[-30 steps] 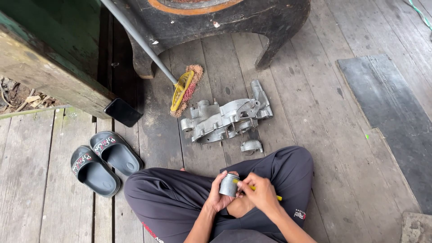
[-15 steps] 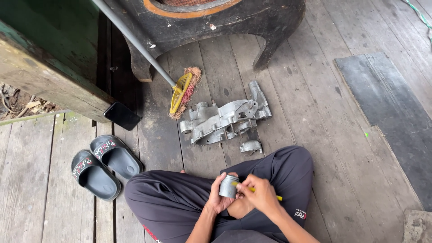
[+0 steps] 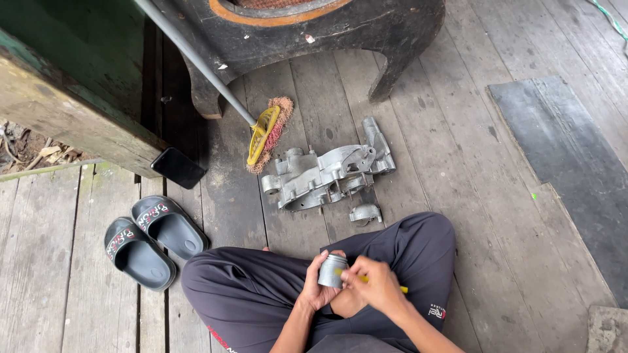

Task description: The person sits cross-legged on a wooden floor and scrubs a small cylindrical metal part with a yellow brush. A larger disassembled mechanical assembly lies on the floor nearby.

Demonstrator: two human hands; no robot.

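The person sits cross-legged on the wooden plank floor (image 3: 458, 150), dark trousers (image 3: 261, 287) filling the lower middle of the head view. The left hand (image 3: 314, 287) is wrapped around a small grey metal cylinder (image 3: 331, 270), its grip clamped on the part and holding it upright just above the lap. The right hand (image 3: 373, 284) sits just beside it, its fingers pinched together on a thin yellow tool (image 3: 386, 283) whose tip meets the cylinder's side and whose other end pokes out past the wrist.

On the floor just ahead of the knees lies a small silver metal piece (image 3: 365, 212), and beyond it a large silver engine casing (image 3: 327, 173) lying flat. Near the casing's far left corner rests a broom head (image 3: 265, 134), yellow with reddish bristles, its grey handle (image 3: 190, 55) running up and left. A dark wooden stool (image 3: 314, 33) stands behind. To the left, a pair of grey slippers (image 3: 150, 238) lies side by side, with a black phone (image 3: 178, 167) a little beyond them by a green wooden beam (image 3: 72, 98)
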